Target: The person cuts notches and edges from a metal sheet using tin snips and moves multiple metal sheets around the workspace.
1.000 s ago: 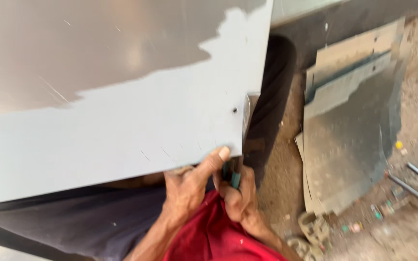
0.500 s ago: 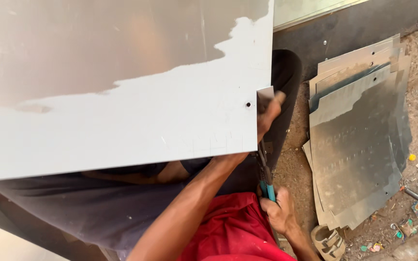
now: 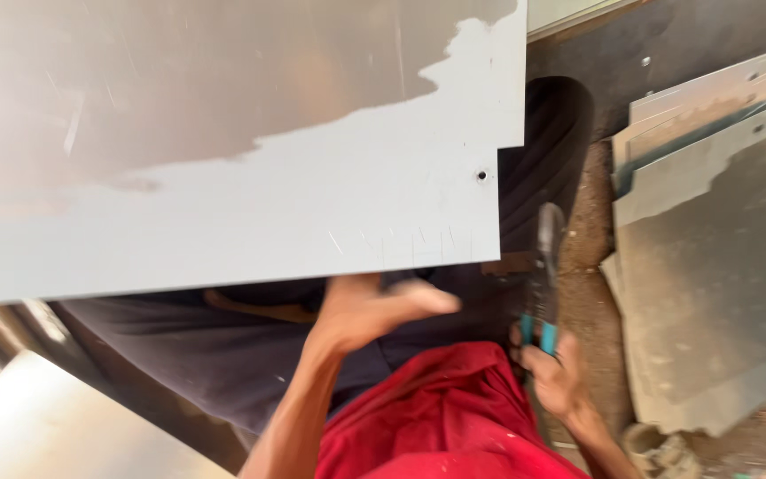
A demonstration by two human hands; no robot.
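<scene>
A large grey metal sheet (image 3: pixel 223 177), part dull and part pale painted, lies across my lap with a small hole (image 3: pixel 482 176) near its notched right corner. My left hand (image 3: pixel 361 310) is just below the sheet's near edge, blurred, thumb pointing right, with nothing seen in it. My right hand (image 3: pixel 556 377) grips the teal handles of metal snips (image 3: pixel 544 257). Their dark blades point up beside the sheet's right edge, apart from it.
A stack of grey metal sheets (image 3: pixel 720 266) lies on the dirt floor (image 3: pixel 591 293) at the right. Dark trousers (image 3: pixel 179 355) and a red shirt (image 3: pixel 436 426) fill the lower middle. A pale panel (image 3: pixel 64 426) sits at the lower left.
My left hand has come back from the sheet's right edge to below its near edge. The right hand with the snips has risen slightly beside the sheet.
</scene>
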